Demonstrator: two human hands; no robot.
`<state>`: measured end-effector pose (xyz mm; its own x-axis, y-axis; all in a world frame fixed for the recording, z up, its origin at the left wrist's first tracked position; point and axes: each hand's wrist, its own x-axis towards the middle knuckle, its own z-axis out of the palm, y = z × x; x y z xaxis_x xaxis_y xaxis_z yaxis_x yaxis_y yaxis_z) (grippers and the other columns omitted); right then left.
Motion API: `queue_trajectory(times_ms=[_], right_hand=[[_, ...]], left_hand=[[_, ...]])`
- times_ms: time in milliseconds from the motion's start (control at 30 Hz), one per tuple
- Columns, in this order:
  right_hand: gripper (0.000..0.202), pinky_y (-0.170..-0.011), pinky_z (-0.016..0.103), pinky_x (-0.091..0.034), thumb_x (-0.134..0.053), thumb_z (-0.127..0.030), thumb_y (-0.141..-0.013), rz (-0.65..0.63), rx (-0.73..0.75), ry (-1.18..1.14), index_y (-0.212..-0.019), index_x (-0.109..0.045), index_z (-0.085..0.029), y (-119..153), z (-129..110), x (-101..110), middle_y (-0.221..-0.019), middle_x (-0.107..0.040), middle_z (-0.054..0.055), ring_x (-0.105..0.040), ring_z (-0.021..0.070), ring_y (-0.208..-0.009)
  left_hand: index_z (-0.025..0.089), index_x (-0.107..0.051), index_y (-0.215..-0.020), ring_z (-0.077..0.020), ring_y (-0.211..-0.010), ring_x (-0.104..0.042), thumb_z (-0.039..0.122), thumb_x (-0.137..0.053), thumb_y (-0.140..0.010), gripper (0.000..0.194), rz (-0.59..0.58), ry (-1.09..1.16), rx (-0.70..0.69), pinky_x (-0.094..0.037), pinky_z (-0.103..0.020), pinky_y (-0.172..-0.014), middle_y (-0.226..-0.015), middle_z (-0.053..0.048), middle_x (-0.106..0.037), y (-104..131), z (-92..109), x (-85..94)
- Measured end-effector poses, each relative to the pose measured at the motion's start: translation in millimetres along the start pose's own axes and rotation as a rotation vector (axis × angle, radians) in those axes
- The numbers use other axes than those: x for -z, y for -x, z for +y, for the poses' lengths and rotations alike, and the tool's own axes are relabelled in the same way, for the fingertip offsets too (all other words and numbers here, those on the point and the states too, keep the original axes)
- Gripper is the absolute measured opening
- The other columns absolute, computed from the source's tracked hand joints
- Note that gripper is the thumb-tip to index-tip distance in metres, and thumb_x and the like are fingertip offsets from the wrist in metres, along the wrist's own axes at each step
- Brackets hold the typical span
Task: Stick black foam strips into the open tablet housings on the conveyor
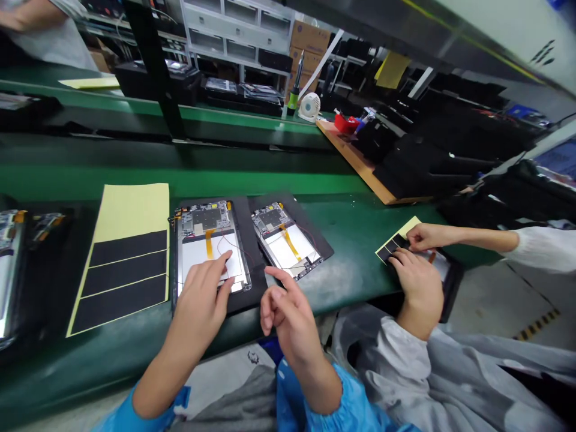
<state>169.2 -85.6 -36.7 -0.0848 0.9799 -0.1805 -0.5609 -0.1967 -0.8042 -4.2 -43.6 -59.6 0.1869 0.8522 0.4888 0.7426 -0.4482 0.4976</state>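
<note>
My left hand (202, 297) rests over the lower part of an opened tablet (204, 219), its thumb and forefinger apart with nothing seen between them. That tablet shows a circuit board at the top, a white battery, an orange ribbon cable and thin wires. My right hand (290, 315) hovers at the table's front edge, forefinger stretched out and the other fingers loosely bent, holding nothing visible. Just beyond it, a second opened tablet (292, 243) lies at an angle on a black pad (310, 225). Left of my left hand is a yellow backing sheet (135, 207) with black adhesive strips (121, 279).
At the right, a co-worker's two hands (418, 276) work on a yellow sheet with black strips over another device. More opened devices (11, 264) lie at the far left. A wooden board (360, 168), a small white fan (309, 107) and a red container (345, 123) stand behind.
</note>
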Motion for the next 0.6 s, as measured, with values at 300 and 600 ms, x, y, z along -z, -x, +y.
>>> queue_trajectory(times_ms=[300,600], right_hand=[[0.046,-0.048,0.020,-0.045,-0.066,-0.041,-0.094,0.011,0.042,0.141,-0.135,-0.054,-0.025,3,9,2,-0.094,-0.072,0.004,-0.056,0.0092,-0.054],[0.051,-0.080,0.034,-0.058,-0.052,-0.032,-0.104,-0.139,0.222,0.753,-0.155,-0.041,-0.030,12,15,5,-0.134,-0.069,0.013,-0.071,0.0194,-0.088]], left_hand=[[0.019,-0.048,-0.144,-0.0217,-0.080,-0.062,0.034,-0.038,-0.109,0.039,-0.033,-0.005,-0.008,-0.048,-0.032,-0.077,-0.088,-0.004,-0.066,5,-1,2.9],[0.021,-0.048,-0.145,-0.0225,-0.090,-0.064,0.022,-0.039,-0.108,0.038,-0.015,-0.022,-0.061,-0.050,-0.033,-0.086,-0.100,-0.007,-0.070,18,4,3.9]])
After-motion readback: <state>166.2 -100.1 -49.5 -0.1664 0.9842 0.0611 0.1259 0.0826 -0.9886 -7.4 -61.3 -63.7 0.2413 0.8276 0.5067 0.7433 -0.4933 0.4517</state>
